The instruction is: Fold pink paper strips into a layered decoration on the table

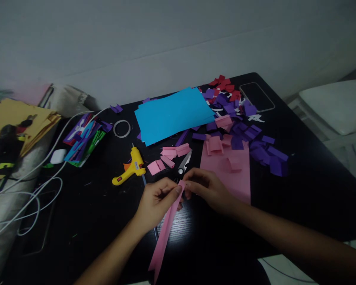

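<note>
A long folded strip of pink paper [165, 233] slants down toward the table's near edge. My left hand [158, 202] is closed on it near its upper end, thumb on top. At the strip's tip, my right hand [206, 188] pinches the paper between thumb and fingers. Just beyond my hands lie scissors [184, 162], blades pointing away, their handles mostly hidden. Small folded pink pieces [156, 167] are left of the blades. To the right, a pink sheet [225, 170] carries more folded pieces, partly under my right forearm.
A yellow glue gun [130, 168] lies left of my hands, near a tape roll [122, 128]. Blue sheets [175, 114] are stacked at the back. Purple pieces [264, 154] and red pieces [222, 82] scatter rightward beside a phone [257, 97]. White cables [37, 198] loop on the left.
</note>
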